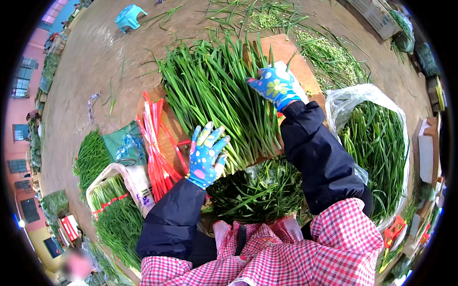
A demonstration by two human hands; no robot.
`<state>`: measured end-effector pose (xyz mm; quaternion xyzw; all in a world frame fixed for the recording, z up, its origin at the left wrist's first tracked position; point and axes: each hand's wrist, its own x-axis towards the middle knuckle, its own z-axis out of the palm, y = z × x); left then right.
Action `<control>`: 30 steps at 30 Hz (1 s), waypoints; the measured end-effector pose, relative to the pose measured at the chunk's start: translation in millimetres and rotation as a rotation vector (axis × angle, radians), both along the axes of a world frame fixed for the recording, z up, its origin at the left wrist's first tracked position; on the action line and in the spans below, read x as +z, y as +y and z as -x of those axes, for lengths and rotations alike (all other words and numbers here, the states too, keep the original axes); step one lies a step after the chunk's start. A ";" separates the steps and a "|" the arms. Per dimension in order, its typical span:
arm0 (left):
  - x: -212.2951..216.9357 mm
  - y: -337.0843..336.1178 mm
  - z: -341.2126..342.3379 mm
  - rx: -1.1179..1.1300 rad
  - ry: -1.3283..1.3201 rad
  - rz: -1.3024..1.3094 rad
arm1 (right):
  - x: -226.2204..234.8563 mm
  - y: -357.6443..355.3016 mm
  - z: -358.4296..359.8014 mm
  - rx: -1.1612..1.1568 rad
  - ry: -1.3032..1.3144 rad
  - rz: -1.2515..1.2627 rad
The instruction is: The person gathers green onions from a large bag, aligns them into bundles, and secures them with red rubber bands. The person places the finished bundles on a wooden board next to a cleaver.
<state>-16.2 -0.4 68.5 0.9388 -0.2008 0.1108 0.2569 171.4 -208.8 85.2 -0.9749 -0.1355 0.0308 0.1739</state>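
Note:
A thick heap of garlic chives lies across a brown wooden board, with its pale stem ends toward me. My left hand, in a blue patterned glove, rests open with spread fingers at the near left stem ends. At the heap's right side is my right hand, gloved alike, its fingers curled in. A few green blades rise past those fingers, but their grip is hidden. Beside that hand lies a white flat thing I cannot make out. Red ribbon-like ties hang over the board's left edge.
Loose greens fill the space below the board. At right stands a clear plastic bag of greens. On the left are a white sack and a tied bundle. Trimmings litter the floor near a blue stool.

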 end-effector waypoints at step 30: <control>6.8 -70.0 -39.9 -0.263 0.081 -0.239 | 21.9 -60.1 143.4 -0.157 0.433 -1.363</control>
